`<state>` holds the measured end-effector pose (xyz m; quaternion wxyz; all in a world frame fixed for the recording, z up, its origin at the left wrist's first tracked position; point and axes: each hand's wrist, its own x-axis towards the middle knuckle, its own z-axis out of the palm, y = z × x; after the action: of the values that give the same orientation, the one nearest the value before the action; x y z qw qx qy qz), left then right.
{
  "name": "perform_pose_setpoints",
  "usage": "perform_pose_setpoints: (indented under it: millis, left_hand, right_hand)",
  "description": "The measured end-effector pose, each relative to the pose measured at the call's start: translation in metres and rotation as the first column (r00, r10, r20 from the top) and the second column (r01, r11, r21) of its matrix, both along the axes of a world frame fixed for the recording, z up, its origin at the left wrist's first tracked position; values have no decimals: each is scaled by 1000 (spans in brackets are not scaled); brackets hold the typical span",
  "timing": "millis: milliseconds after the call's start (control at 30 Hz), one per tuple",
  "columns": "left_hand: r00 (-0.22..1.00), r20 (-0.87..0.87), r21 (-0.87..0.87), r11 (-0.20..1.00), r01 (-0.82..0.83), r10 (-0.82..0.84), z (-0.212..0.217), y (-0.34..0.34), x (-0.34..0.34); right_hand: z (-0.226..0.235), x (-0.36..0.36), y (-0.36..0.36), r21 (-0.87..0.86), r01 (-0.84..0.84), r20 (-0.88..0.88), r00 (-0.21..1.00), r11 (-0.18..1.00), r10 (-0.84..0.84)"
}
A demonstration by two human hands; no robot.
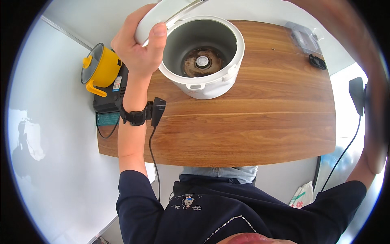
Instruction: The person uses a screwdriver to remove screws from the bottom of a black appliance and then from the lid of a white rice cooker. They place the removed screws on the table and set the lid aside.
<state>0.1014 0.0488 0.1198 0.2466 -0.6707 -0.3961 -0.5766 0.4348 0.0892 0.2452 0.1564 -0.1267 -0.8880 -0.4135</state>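
My left hand [144,49] is closed around the edge of a white rice cooker lid [163,15], thumb on the near side. The lid is raised at the far left of the cooker and runs out of the top of the view. Below it, the white rice cooker [211,91] stands open on the table. No inner pot sits in it; its grey wall, a brown-stained heating plate [213,67] and a round centre sensor [202,61] show. My right hand [345,24] is raised at the upper right, very close and blurred; its fingers run out of view.
A yellow electric pot [106,67] with a glass lid stands on a black box [109,101] at the left, beside a green mat [107,118]. Clear plastic packaging [304,38] and a small black object [317,62] lie at the wooden table's [243,130] far right. Cables hang from both wrists.
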Motion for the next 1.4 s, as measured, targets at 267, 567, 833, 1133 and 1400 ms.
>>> perform_pose_setpoints:
  millis: [267, 567, 833, 1133, 1400]
  left_hand:
    - [999, -25, -39, 999, 28, -29, 1, 0, 3]
    - [998, 60, -51, 999, 7, -4, 4, 8, 14]
    - [976, 208, -98, 992, 77, -56, 13, 1, 17]
    - [969, 229, -76, 991, 111, -91, 11, 4, 23]
    - [973, 216, -51, 994, 97, -83, 12, 5, 23]
  right_hand:
    - [2, 3, 3, -35, -12, -11, 1000, 999, 12]
    - [-6, 10, -3, -80, 22, -51, 998, 997, -26]
    - [-67, 9, 0, -232, -53, -410, 911, 971, -48]
    - [-79, -5, 9, -175, -97, -581, 814, 980, -24]
    - [-73, -17, -8, -132, 173, -465, 859, 976, -215]
